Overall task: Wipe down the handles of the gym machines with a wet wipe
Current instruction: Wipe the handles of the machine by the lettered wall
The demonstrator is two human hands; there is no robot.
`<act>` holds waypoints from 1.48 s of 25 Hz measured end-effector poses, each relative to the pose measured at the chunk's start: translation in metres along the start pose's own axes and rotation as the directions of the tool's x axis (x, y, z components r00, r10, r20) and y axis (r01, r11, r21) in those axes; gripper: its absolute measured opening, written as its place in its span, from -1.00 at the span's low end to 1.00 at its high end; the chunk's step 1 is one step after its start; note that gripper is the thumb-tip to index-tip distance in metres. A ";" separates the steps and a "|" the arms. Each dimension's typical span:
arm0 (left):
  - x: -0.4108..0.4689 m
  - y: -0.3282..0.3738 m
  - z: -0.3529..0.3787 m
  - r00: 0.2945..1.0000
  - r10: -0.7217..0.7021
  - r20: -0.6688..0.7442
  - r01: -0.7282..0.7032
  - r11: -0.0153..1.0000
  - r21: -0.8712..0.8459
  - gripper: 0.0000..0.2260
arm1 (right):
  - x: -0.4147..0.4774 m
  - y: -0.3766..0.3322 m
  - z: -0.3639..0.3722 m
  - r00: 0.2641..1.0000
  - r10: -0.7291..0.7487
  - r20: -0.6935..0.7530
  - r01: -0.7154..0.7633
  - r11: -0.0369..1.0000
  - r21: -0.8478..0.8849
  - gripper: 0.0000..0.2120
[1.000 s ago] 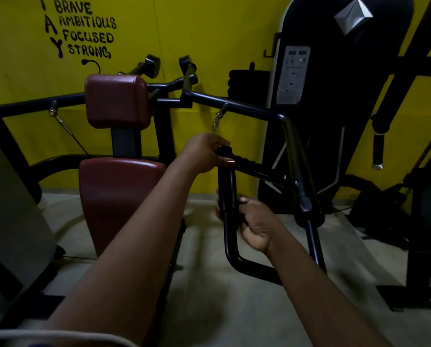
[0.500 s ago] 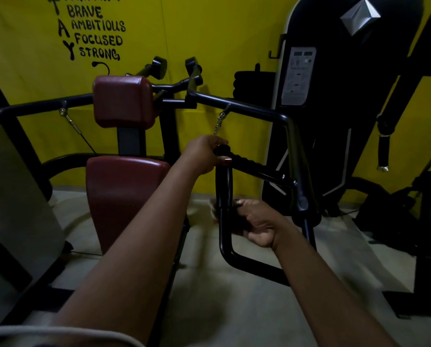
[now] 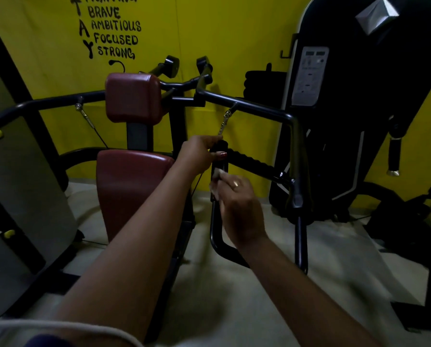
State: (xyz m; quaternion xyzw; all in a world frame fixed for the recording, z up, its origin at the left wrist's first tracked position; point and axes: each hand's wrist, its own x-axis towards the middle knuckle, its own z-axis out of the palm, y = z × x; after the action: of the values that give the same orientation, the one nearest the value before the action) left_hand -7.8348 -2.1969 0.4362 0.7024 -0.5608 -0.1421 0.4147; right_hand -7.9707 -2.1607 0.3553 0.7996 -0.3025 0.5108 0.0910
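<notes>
A black bent handle (image 3: 215, 229) of the chest machine stands upright in the middle of the view, with a ribbed grip (image 3: 252, 164) running off to the right from its top. My left hand (image 3: 200, 154) grips the top corner of this handle. My right hand (image 3: 239, 209) is just below, fingers curled round a pale wet wipe (image 3: 218, 174) that lies against the upright bar. Most of the wipe is hidden under my fingers.
The machine's red seat (image 3: 132, 186) and red back pad (image 3: 133, 96) stand to the left. A grey weight-stack cover (image 3: 16, 196) fills the far left. A black machine with a white label (image 3: 309, 76) stands at the right against the yellow wall. Pale floor (image 3: 259, 296) lies below.
My right hand has slid up the upright bar with the wipe, closer to my left hand. My left hand has kept its grip on the handle's top.
</notes>
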 end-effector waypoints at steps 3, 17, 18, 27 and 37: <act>0.008 0.000 -0.006 0.997 -0.069 0.034 0.069 0.998 -0.013 -0.60 | 0.048 -0.004 0.003 0.944 -0.165 0.284 0.220 0.960 -0.173 -0.84; -0.008 0.005 -0.020 0.979 -0.047 0.200 0.034 0.997 0.069 -0.47 | -0.033 -0.037 -0.014 0.975 -0.101 0.196 0.137 0.975 -0.177 -0.76; -0.014 0.006 -0.021 0.971 -0.050 0.235 0.031 0.996 0.084 -0.39 | -0.042 -0.043 -0.013 0.984 -0.044 0.171 0.073 0.983 -0.167 -0.70; -0.046 -0.002 -0.016 0.963 -0.065 0.262 0.064 0.998 0.013 -0.22 | -0.048 -0.057 -0.005 0.960 0.254 -0.118 -0.271 0.946 -0.175 -0.73; -0.045 -0.003 -0.005 0.979 0.010 0.205 -0.039 0.990 0.134 -0.26 | 0.005 -0.029 -0.013 0.050 0.531 0.846 -0.774 -0.515 0.369 -0.76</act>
State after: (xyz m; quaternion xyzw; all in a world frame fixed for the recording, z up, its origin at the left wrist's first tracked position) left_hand -7.8448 -2.1543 0.4253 0.7041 -0.6174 -0.1691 0.3074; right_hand -7.9630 -2.1337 0.3704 0.2844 -0.4217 0.3819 -0.7717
